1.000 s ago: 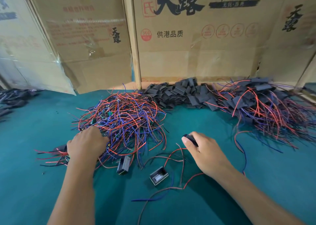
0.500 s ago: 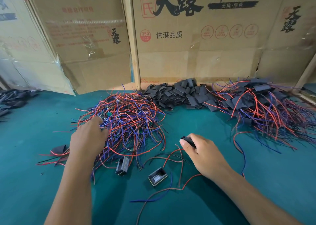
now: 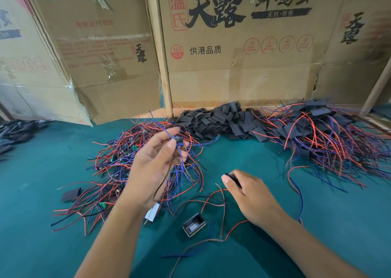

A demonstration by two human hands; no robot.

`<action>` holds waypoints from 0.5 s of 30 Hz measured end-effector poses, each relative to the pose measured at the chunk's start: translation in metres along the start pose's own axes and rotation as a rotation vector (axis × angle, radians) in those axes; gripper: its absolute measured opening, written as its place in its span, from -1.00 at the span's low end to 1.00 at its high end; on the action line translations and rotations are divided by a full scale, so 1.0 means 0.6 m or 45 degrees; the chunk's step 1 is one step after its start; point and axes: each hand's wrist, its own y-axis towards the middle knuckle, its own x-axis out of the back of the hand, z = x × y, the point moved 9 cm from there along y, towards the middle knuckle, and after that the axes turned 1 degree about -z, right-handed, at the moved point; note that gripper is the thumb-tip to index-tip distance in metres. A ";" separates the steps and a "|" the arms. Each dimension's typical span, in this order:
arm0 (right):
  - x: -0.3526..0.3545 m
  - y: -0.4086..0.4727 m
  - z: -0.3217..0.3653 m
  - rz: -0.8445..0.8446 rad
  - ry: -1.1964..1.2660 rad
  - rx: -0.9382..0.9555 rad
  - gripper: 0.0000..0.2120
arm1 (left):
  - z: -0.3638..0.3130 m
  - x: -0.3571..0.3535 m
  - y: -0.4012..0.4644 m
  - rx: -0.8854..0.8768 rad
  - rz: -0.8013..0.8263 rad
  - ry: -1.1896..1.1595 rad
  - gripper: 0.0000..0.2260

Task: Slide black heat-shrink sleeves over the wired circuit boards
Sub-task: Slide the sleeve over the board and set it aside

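My left hand (image 3: 156,167) is raised above the tangled pile of wired boards (image 3: 131,167) and pinches one small wired board (image 3: 176,140) between thumb and fingertips, its wires hanging down past the palm. My right hand (image 3: 251,195) rests on the green table and grips a black heat-shrink sleeve (image 3: 233,179) between thumb and fingers. A heap of loose black sleeves (image 3: 222,121) lies at the back centre. To the right lies a pile of sleeved boards with red and blue wires (image 3: 330,138).
Two small black open parts (image 3: 194,224) (image 3: 152,213) lie on the green table (image 3: 275,246) near my forearms, among loose wires. A single sleeve (image 3: 70,194) lies at the left. Cardboard boxes (image 3: 243,45) wall off the back. More black pieces (image 3: 17,131) lie far left.
My left hand has lifted out of the wire pile, turned palm up and now pinches a single wired board. My right hand has stayed put with its sleeve.
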 end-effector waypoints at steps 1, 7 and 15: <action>0.001 0.000 0.001 -0.004 0.008 -0.002 -0.58 | 0.008 -0.010 -0.004 0.027 0.046 -0.023 -0.74; 0.015 0.001 0.015 -0.069 0.297 0.004 -0.71 | 0.030 -0.036 -0.012 0.110 0.169 -0.121 -0.75; 0.024 -0.009 0.061 -0.030 0.787 0.121 -0.81 | 0.082 -0.067 -0.021 0.179 0.222 0.021 -0.72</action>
